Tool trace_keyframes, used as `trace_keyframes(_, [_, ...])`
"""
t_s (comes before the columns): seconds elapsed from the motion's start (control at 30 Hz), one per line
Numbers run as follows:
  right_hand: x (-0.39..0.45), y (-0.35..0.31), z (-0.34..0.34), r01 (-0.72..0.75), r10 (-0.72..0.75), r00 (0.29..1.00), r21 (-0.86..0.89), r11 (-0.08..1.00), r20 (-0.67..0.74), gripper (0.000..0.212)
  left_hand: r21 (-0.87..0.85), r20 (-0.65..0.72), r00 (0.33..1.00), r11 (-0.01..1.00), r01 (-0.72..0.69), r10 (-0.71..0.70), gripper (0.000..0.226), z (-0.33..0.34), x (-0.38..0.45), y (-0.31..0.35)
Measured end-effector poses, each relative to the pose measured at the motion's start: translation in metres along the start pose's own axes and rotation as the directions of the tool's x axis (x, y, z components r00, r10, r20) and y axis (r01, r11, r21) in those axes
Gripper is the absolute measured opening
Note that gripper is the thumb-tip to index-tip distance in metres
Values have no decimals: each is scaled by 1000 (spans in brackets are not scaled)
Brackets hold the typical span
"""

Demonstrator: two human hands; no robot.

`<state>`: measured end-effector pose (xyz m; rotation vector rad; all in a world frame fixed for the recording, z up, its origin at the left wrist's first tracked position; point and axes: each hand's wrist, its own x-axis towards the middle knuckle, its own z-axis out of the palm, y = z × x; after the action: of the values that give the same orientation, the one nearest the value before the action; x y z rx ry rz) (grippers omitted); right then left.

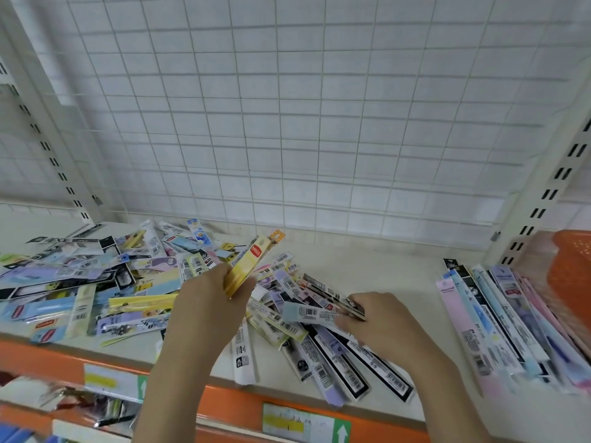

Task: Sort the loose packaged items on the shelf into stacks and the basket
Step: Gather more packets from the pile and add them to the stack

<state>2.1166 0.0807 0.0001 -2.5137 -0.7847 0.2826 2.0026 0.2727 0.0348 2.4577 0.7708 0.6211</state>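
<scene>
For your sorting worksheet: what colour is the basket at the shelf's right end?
Orange; the basket shows only in the head view, at the right edge.

Glossy plastic packets [134, 302]; wire grid [287, 123]

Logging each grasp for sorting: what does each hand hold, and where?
Left hand grips yellow packets at their lower end; right hand pinches a pale blue packet at its right end.

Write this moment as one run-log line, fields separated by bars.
left hand: grips yellow packets | right hand: pinches grey-blue packet | loose pile: unsorted | sorted stack: beside orange basket
</scene>
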Motion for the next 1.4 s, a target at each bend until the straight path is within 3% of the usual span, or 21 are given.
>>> trace_keyframes(0.1, [0,1,-6,-10,14,997,50,999,-80,20,13,-5,1000,1000,-7,7,18,-1,1,-5])
trace_keyframes(0.27, [-2,2,-24,-16,43,977,127,992,-210,20,37,-19,999,999,-39,40,4,-2,2,-8])
trace_keyframes(0.4, [-7,3,-29,-20,75,950,182,983,-302,27,-73,2,999,996,-48,48,39,1,-1,-3])
trace_keyframes(0.53, [-12,6,-29,-60,114,934,165,984,-338,22,-74,46,999,997,-24,27,57,8,-1,-2])
trace_keyframes(0.63, [-11,14,-29,-124,152,940,109,986,-305,16,-56,54,999,998,1,2,46,10,0,-3])
trace_keyframes(0.73, [-13,15,-30,-126,160,962,159,979,-223,29,-49,54,999,999,-8,11,7,9,-1,-1])
trace_keyframes(0.8, [-12,13,-30,-135,157,972,134,982,-173,33,-63,67,998,998,1,3,23,9,-2,-2])
trace_keyframes(0.87, [-10,12,-28,-128,131,982,30,991,-133,9,-62,54,999,998,0,3,27,8,0,-5])
trace_keyframes(0.9, [-8,11,-27,-129,128,985,1,992,-119,8,-57,48,999,998,2,0,27,7,-1,-7])
trace_keyframes(1.0, [-4,6,-23,-106,103,994,-62,992,-47,31,-52,28,1000,999,3,-1,25,5,0,-15])
trace_keyframes(1.2, [1,-2,-14,-80,65,993,-159,984,-102,31,-102,-1,999,994,47,-48,29,-4,-1,-25])
trace_keyframes(1.3, [2,-7,-11,-50,27,991,-178,983,-128,29,-129,-3,997,989,74,-75,15,-6,0,-34])
trace_keyframes(1.4, [3,-7,-8,-38,28,992,-82,996,-121,22,-131,14,996,988,85,-84,4,-7,-1,-37])
